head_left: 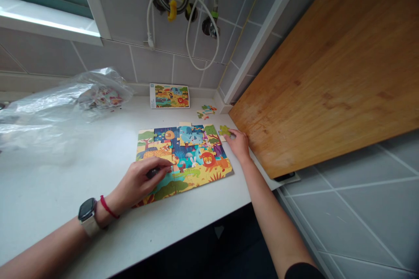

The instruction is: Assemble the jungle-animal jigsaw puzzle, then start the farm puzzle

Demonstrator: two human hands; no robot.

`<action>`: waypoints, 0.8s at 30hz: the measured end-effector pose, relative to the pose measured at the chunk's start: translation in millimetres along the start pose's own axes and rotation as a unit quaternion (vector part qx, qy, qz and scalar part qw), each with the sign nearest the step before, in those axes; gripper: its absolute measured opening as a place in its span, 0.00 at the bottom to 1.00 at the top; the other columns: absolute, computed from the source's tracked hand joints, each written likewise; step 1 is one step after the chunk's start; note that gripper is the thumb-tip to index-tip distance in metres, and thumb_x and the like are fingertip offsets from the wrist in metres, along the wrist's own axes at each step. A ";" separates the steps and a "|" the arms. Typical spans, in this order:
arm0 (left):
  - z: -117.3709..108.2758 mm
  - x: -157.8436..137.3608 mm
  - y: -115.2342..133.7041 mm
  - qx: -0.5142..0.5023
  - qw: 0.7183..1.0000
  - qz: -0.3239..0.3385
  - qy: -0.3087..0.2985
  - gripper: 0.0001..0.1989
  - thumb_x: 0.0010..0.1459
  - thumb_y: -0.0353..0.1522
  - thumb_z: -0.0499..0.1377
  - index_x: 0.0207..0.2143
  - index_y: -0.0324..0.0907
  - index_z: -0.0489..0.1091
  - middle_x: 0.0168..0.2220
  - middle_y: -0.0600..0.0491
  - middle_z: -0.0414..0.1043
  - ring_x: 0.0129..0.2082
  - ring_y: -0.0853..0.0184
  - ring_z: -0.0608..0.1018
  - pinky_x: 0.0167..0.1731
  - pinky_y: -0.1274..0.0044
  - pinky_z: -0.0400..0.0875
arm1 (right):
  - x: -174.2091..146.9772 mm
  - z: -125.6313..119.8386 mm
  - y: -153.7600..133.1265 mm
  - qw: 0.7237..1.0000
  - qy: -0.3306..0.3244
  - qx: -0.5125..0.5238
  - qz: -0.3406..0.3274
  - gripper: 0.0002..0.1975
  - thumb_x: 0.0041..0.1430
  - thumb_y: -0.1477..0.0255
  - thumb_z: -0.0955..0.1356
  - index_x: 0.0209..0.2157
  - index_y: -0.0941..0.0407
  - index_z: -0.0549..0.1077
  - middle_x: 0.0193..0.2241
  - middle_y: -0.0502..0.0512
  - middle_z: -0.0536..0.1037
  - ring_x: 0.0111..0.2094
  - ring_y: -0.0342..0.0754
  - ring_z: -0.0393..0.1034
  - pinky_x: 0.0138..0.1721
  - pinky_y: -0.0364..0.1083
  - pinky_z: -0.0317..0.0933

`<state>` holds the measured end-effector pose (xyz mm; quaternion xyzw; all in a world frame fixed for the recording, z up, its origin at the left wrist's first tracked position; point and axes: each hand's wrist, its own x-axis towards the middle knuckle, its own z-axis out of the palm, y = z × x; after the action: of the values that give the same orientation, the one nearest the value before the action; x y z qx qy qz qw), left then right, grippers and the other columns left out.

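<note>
A jigsaw puzzle (pixel 196 174) with a lion, an elephant, a rabbit and a crocodile lies on the white counter, with a darker blue picture showing in its middle. My left hand (pixel 144 176) rests over its lower left part, thumb and forefinger closed at the tips. Whether a piece sits between those tips is hidden. Just off the puzzle's upper right corner, my right hand (pixel 239 143) grips a green puzzle piece (pixel 224 130) between thumb and fingers. Some loose puzzle pieces (pixel 207 110) lie behind it, near the wall corner.
A picture card (pixel 170 96) leans on the back wall. Crumpled clear plastic bags (pixel 65 100), one with colourful contents, lie at the left. A large wooden board (pixel 337 83) leans along the right side. Hoses and a white cable (pixel 203 52) hang above.
</note>
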<state>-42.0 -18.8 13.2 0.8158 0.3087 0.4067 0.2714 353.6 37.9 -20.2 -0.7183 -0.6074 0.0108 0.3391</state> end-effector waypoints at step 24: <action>0.8 -0.3 -1.5 -0.004 1.000 0.002 0.003 0.08 0.70 0.34 0.60 0.39 0.44 0.78 0.35 0.54 0.84 0.31 0.71 0.84 0.33 0.82 0.77 | -11.9 -8.6 -24.5 0.954 0.083 0.287 -0.034 0.13 0.53 0.75 0.68 0.33 0.52 0.86 0.42 0.58 0.80 0.48 0.53 0.75 0.50 0.52 0.72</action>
<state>-41.8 -18.2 11.6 0.8142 0.3062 0.4108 0.2731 333.0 24.2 -6.1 -0.5677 -0.5724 0.1138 0.5806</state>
